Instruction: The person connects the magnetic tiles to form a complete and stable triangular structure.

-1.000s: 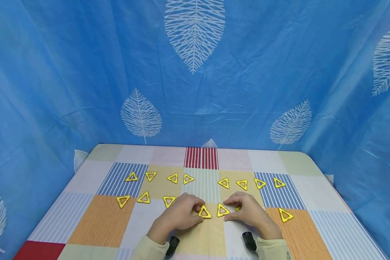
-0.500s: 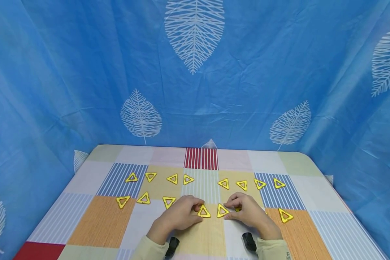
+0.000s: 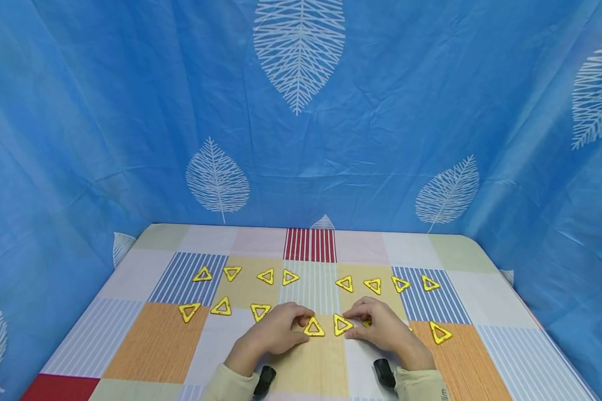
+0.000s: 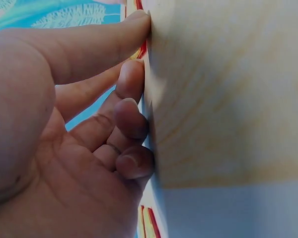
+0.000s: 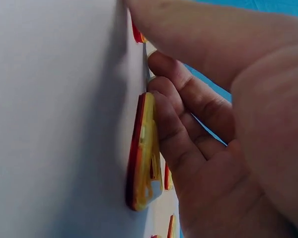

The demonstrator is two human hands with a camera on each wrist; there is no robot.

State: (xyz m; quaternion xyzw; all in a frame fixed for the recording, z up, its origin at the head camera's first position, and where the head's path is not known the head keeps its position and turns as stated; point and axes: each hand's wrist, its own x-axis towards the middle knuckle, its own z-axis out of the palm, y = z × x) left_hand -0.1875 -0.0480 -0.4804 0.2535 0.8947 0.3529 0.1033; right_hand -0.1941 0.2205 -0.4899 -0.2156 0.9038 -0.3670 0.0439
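A: Where do we find the hands?

B: Low over the tablecloth point(image 3: 321, 373). We record the left hand point(image 3: 281, 328) with thumb and finger pinching the edges of the left middle triangle point(image 3: 314, 334), a flat yellow frame. The right hand point(image 3: 378, 326) grips the right middle triangle point(image 3: 336, 325) by thumb and fingertip. The two pieces lie near each other, not touching.

A: And the pose?

B: Wrists angled inward, fingers bent, pale sleeves point(image 3: 421, 384) at the near edge. We see a black strap piece point(image 3: 265, 382) at the left wrist.

A: Beyond the hands?

B: The cloth is patchwork: plain, striped and orange squares. We count eight yellow triangles in the far row point(image 3: 284, 277), variously turned. The near row point(image 3: 260, 304) is partly hidden by the right hand. A blue curtain point(image 3: 301, 161) with white leaves stands behind and at both sides.
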